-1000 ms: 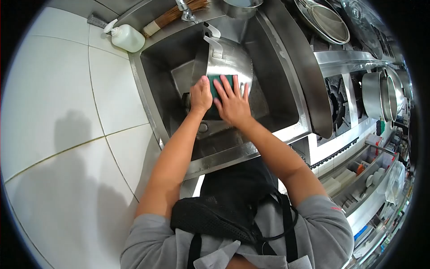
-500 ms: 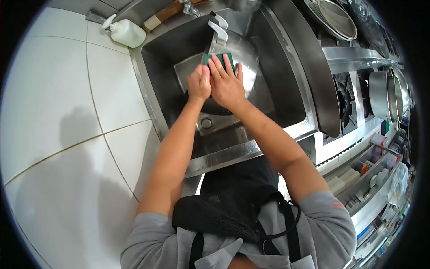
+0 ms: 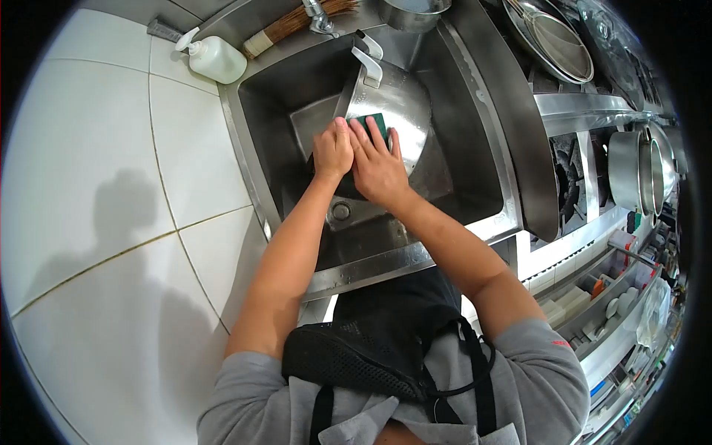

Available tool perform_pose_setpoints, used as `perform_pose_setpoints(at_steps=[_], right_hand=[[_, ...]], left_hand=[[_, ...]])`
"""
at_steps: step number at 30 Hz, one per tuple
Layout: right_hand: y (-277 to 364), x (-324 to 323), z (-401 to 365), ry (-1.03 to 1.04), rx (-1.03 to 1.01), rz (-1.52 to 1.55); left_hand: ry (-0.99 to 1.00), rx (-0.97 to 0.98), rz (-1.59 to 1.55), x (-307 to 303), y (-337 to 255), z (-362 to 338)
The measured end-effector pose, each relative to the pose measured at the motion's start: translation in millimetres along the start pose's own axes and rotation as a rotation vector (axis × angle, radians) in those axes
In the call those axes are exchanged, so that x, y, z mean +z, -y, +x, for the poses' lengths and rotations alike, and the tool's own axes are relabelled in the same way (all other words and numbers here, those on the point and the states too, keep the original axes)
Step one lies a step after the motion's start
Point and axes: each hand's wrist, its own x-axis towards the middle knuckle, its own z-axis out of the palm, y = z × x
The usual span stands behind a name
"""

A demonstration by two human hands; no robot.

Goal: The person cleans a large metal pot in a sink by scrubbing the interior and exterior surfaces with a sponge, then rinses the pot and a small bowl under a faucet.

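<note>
A steel pot (image 3: 408, 100) with a looped handle (image 3: 371, 68) lies tipped on its side in the sink (image 3: 475, 141). Under the fingers of my right hand (image 3: 380, 167), a green scouring pad (image 3: 380, 123) is pressed against the pot's outer wall; the fingers lie nearly straight over it and cover much of it. Close beside it, my left hand (image 3: 333, 150) is closed at the pot's rim with the thumb on top. The lower part of the pot is hidden behind both hands.
A white pump bottle (image 3: 216, 61) and a straw brush (image 3: 297, 30) sit by the sink's back edge, near the tap (image 3: 319, 16). Another metal pot (image 3: 414, 13) stands at the back corner. Strainers (image 3: 560, 44), a stove (image 3: 567, 174) and stacked pots (image 3: 627, 170) are to the right.
My right hand and the scouring pad have slid down the pot's wall toward me, showing more of the metal above. My left hand stays at the rim. The camera view has shifted slightly.
</note>
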Motion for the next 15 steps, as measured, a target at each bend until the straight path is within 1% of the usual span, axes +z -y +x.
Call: perform_pose_setpoints(at_steps=[1, 3, 4, 7, 8, 9, 10, 12, 14, 15], right_hand=[[-1, -1, 9, 0.003, 0.022, -0.026], [-15, 4, 34, -0.046, 0.093, 0.019], [-26, 6, 47, -0.088, 0.104, -0.03], [-27, 9, 50, -0.125, 0.103, -0.031], [-19, 8, 39, -0.079, 0.066, -0.084], [-9, 7, 24, -0.06, 0.034, -0.04], [-4, 4, 16, -0.037, 0.003, -0.089], [-7, 1, 24, -0.017, -0.032, -0.143], [-19, 8, 59, -0.114, 0.132, -0.112], [-26, 13, 65, -0.11, 0.134, -0.108]], left_hand=[[-0.002, 0.0, -0.001, -1, -1, 1], [0.028, -0.061, 0.037, -2, -1, 5], [0.027, -0.066, 0.033, -2, -1, 6], [0.054, -0.061, -0.015, -5, 2, 5], [0.052, -0.055, -0.021, -4, 1, 6], [0.051, -0.051, -0.024, -5, 2, 6], [0.053, -0.047, -0.024, -4, 4, 4], [0.023, -0.036, -0.052, 0, 6, 3], [0.043, -0.025, -0.031, -3, 4, 5], [0.061, -0.022, -0.008, -5, 4, 3]])
